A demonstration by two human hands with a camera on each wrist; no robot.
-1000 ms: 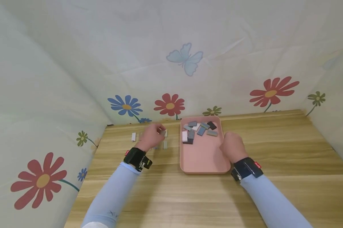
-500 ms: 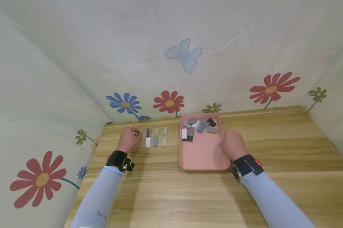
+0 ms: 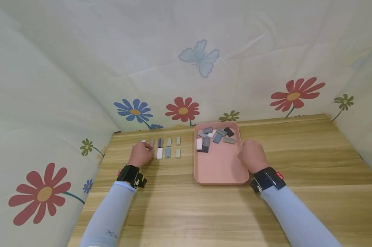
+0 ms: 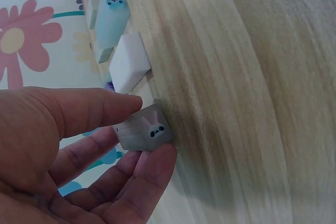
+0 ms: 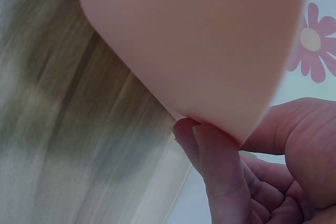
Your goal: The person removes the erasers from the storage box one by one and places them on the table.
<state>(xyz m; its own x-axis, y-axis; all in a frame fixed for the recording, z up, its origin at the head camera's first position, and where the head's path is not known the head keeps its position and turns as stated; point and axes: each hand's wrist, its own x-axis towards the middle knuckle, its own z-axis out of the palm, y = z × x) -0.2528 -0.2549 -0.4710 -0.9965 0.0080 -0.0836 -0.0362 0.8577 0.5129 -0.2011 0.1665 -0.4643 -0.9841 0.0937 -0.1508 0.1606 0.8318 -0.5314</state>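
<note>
Wood-grain table (image 3: 204,212) bears pink tray (image 3: 220,168) and, left of it, two rows of small blocks (image 3: 159,153).

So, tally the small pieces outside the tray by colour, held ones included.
Pale green pieces: 3
White pieces: 2, one partly hidden
Grey pieces: 2, one in the left hand
Blue piece: 1
Purple piece: 1
Total: 9 visible

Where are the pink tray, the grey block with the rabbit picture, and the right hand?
Pink tray (image 3: 219,168): head view, on its bare floor.
Grey block (image 4: 143,132): left wrist view, on its visible middle, beside the rabbit.
Right hand (image 3: 252,156): head view, on its back.
</note>
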